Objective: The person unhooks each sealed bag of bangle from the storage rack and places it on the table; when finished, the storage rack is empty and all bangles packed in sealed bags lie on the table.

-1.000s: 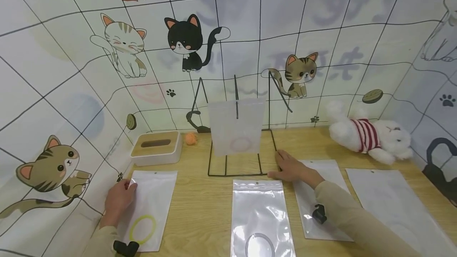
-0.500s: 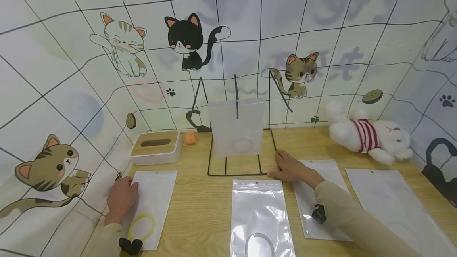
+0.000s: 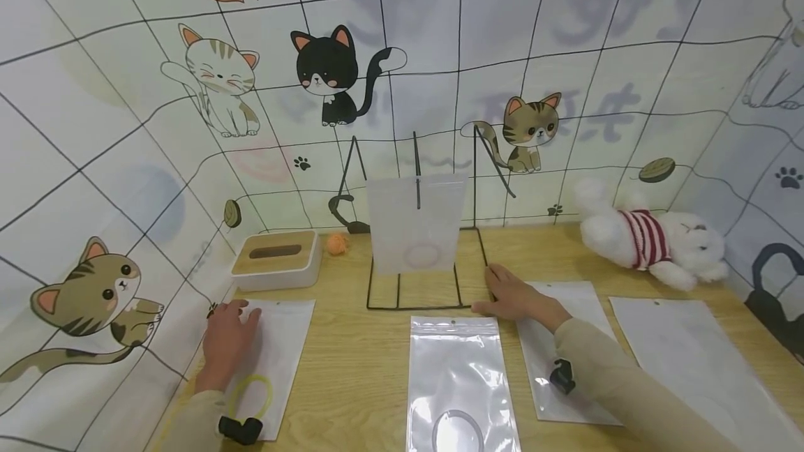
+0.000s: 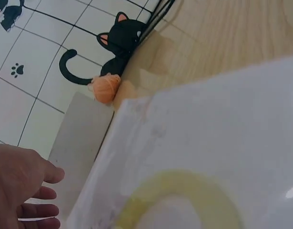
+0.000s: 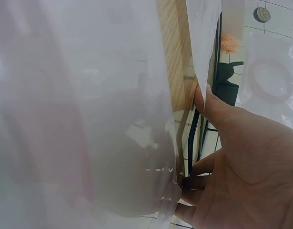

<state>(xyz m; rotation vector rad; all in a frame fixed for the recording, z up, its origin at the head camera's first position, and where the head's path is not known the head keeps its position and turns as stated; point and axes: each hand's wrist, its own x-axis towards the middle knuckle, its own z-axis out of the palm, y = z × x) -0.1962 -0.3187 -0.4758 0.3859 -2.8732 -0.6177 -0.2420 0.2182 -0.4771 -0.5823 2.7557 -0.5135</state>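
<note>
My left hand (image 3: 229,340) lies over the left edge of a flat white zip bag (image 3: 285,340), its fingers loosely spread. A yellow ring (image 3: 266,396) shows in that bag, partly covered by the wrist. In the left wrist view, the fingers (image 4: 39,210) hold nothing and the bag (image 4: 222,129) is close to the camera. My right hand (image 3: 511,293) grips the front right corner of a black wire rack (image 3: 414,308), thumb at the front bar and fingers at the side bar. On the rack's middle prong hangs a translucent zip bag (image 3: 408,218) with a faint pink ring.
A shiny zip bag (image 3: 458,361) with a grey ring lies at the front middle. Two more white bags lie on the right, one (image 3: 540,368) partly under my right forearm. A tissue box (image 3: 276,260), an orange ball (image 3: 337,244) and a white plush toy (image 3: 653,243) stand along the back.
My left hand has shifted rightward onto the left bag, its fingers more spread. The hanging bag sways slightly. My right hand stays at the rack's corner.
</note>
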